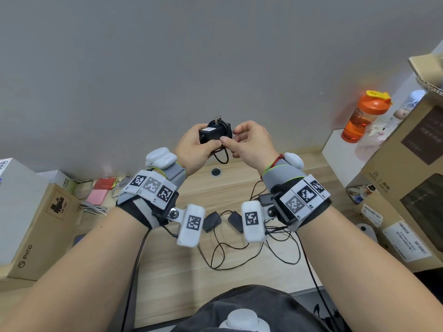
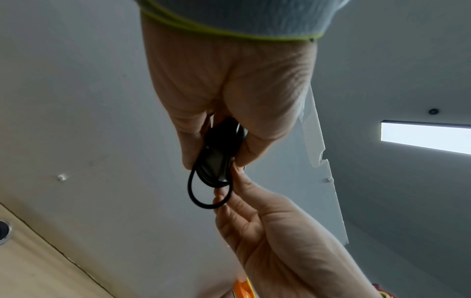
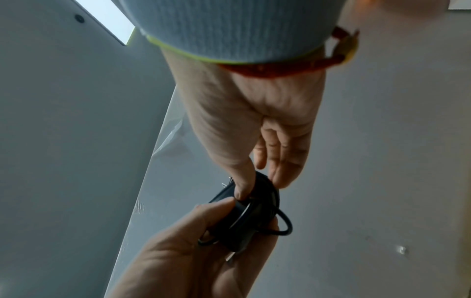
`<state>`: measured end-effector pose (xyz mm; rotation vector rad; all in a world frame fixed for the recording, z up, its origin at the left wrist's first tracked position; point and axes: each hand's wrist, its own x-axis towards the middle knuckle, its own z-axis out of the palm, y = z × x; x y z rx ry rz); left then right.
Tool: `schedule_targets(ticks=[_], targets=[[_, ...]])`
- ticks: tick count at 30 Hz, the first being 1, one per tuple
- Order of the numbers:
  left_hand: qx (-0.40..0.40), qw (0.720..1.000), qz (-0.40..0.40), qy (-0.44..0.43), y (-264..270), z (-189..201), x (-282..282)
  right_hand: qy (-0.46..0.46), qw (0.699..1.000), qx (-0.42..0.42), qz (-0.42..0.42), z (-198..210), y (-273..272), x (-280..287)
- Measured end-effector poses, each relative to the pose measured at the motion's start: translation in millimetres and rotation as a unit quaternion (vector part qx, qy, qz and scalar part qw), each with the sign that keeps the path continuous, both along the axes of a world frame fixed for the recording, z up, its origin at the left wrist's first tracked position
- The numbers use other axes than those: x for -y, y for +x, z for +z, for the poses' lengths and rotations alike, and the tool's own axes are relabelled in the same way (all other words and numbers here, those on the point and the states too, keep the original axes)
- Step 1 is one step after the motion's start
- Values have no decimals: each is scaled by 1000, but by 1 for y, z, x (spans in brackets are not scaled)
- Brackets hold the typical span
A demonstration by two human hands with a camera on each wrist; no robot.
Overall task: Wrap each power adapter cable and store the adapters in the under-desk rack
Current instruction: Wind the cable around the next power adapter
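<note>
Both hands are raised above the desk [image 1: 239, 178], meeting in front of the grey wall [image 1: 167, 68], and the black power adapter [image 1: 211, 135] sits between them. The left hand [image 1: 194, 149] grips the adapter body, thumb on the near face and fingers curled behind it, with the two metal prongs [image 1: 218, 118] pointing toward twelve o'clock. Its cable [image 1: 221, 156] is wound in loops around the body, and one loose loop hangs out at six o'clock below the thumbs. The right hand [image 1: 254, 142] comes in from three o'clock, its thumb and forefinger pinching the cable right at the adapter's edge while the remaining fingers stay loosely curled. In the left wrist view the adapter [image 2: 216, 159] is clamped between the left hand's [image 2: 224, 96] thumb and fingers, and the right hand [image 2: 267, 231] touches the hanging loop from below. In the right wrist view the right hand [image 3: 257, 125] presses its thumb against the coiled cable [image 3: 265, 193]. On the desk, at six o'clock from the hands, two more adapters [image 1: 212, 221] lie side by side with tangled cables [image 1: 223, 255] spread loosely around them.
</note>
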<state>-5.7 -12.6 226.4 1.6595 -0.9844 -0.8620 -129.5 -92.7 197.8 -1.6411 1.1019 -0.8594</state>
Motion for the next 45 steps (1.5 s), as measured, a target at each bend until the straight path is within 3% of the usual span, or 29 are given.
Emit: schedule_targets(ticks=[8, 13, 18, 22, 30, 35, 39, 45], targets=[[-35, 999, 4, -16, 2, -9, 2, -82, 996, 7, -21, 2, 2, -3], [-127, 992, -7, 0, 4, -9, -2, -121, 992, -9, -36, 6, 3, -8], [-195, 980, 28, 1, 6, -1, -3, -72, 995, 70, 30, 8, -2, -9], [-248, 967, 53, 9, 13, 4, -3, -87, 990, 77, 74, 4, -6, -5], [-240, 970, 22, 14, 17, 4, -4, -93, 990, 57, 86, 2, -6, 2], [-242, 970, -2, 23, 15, 5, -6, -51, 989, 103, 93, 3, -10, 9], [-241, 970, -5, 13, 15, 6, -4, -50, 977, 145, 146, 6, -12, 6], [-233, 972, 4, 8, 18, 5, 0, -53, 975, 142, 160, 6, -14, 4]])
